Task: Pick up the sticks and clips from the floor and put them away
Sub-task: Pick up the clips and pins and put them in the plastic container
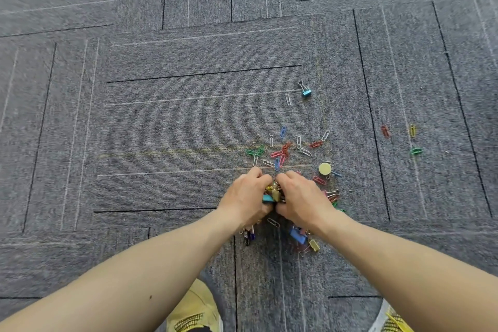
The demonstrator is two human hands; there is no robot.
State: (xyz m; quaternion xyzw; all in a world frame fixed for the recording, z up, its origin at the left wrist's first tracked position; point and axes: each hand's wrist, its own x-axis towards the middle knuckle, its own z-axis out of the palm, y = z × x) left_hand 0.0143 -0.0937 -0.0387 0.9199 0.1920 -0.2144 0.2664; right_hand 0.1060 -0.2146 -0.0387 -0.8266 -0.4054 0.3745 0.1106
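Both hands are seen low over the grey carpet floor [161,129], pressed close together. A bunch of clips [272,193], gold and teal binder clips among them, is grasped between the left hand [246,197] and the right hand [303,198], with the fingers of both curled in around it.

Just beyond the knuckles, coloured paper clips [280,152] are scattered across the carpet. A round yellow disc [325,169] is seen just to the right of them, with more clips lying around the right hand. Under the right wrist, a blue binder clip [297,234] and a gold binder clip [314,245] are spotted on the floor. Dark items under the left wrist are too blurred to be told.

Farther out, a teal binder clip [306,92] is lying beside a white paper clip [288,99]. Well off to the right, a red clip [385,131], a yellow clip [412,130] and a green clip [415,150] are seen apart from the rest. Yellow shoes [196,307] are glimpsed at the bottom edge.
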